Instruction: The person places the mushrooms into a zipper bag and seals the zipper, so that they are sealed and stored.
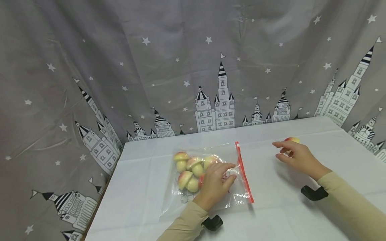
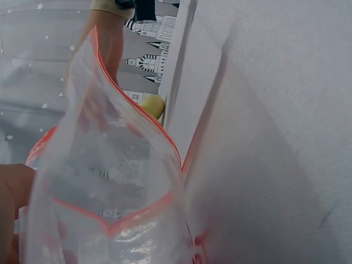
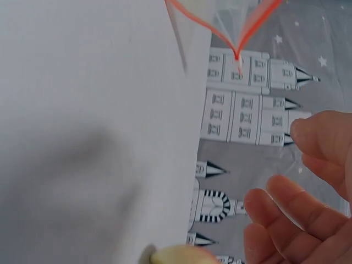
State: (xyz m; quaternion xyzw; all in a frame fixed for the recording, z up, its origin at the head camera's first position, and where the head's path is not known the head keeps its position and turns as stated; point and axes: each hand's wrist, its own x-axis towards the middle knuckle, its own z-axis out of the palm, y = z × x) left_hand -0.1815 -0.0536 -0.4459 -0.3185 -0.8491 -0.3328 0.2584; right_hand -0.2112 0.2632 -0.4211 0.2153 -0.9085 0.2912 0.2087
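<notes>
Plastic bag (image 1: 244,172) with yellow-red mushrooms (image 1: 197,170) inside

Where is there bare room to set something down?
Bare table lies left of the bag, and between its red edge and the right hand. Crowded spots: the mushrooms by the left hand, and the loose mushroom by the right.

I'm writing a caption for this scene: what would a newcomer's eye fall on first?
Probably the grey castle-print curtain behind the white table. Next, the clear, red-edged bag of mushroom-shaped pieces by the left hand. Another red-and-yellow piece peeks out behind the right hand.
</notes>
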